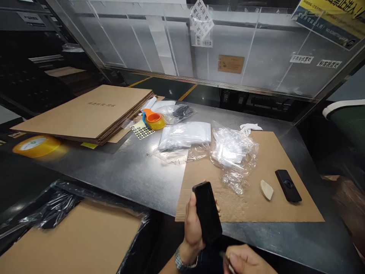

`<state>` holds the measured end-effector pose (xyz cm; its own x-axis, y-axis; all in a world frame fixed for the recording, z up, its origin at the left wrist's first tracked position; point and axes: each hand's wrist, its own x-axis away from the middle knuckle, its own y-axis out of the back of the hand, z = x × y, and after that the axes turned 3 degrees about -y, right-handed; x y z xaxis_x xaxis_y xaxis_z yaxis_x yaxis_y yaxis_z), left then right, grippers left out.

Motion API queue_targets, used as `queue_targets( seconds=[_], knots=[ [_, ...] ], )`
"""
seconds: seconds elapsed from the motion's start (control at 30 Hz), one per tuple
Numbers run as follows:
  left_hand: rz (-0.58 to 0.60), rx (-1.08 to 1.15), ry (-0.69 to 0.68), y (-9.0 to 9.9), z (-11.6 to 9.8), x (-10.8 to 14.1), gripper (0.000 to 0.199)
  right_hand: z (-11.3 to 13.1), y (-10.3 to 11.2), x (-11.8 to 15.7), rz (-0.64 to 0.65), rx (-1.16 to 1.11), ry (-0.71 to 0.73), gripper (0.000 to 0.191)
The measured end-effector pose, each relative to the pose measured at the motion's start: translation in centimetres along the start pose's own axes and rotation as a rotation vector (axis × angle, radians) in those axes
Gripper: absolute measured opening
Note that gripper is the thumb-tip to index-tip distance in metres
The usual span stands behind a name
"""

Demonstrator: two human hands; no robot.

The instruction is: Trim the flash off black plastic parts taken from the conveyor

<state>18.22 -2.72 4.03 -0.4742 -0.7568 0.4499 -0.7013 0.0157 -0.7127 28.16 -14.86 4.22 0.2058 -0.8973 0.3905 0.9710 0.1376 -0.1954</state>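
Observation:
Upright in my left hand point(192, 224) is a black, phone-like device point(207, 213), with my fingers wrapped round it and a metal watch on the wrist. Low in the view, my right hand point(245, 260) is closed in a pinch on a small thin object point(228, 262), too blurred to name. A cardboard sheet point(285, 156) lies beyond my hands on the metal table point(114, 171). On the sheet are a second black device point(288, 185) with a round part, a beige pad point(266, 190) and crumpled clear plastic bags point(234, 152).
Flat cardboard point(82, 110) is stacked at the left beside a yellow tape roll point(35, 145). An orange tape dispenser point(154, 118), a sticker sheet point(142, 129), a white packet point(185, 134) and a white glove point(250, 128) lie farther back. A plastic-lined box point(71, 236) stands lower left.

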Motion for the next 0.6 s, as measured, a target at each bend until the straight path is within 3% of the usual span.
queue_targets(
  seconds=[0.17,0.33,0.6],
  knots=[
    [-0.035,-0.01,0.436,0.7,1.0,-0.8,0.057,-0.5,0.7,0.1,-0.486,0.592,0.231,0.029],
    [-0.033,-0.023,0.573,0.4,2.2,-0.1,0.057,0.4,0.1,-0.7,-0.52,0.998,0.43,0.036],
    [-0.091,-0.102,0.55,-0.2,2.5,0.3,0.057,0.5,-0.1,-1.1,-0.538,1.118,0.323,0.048]
  ],
)
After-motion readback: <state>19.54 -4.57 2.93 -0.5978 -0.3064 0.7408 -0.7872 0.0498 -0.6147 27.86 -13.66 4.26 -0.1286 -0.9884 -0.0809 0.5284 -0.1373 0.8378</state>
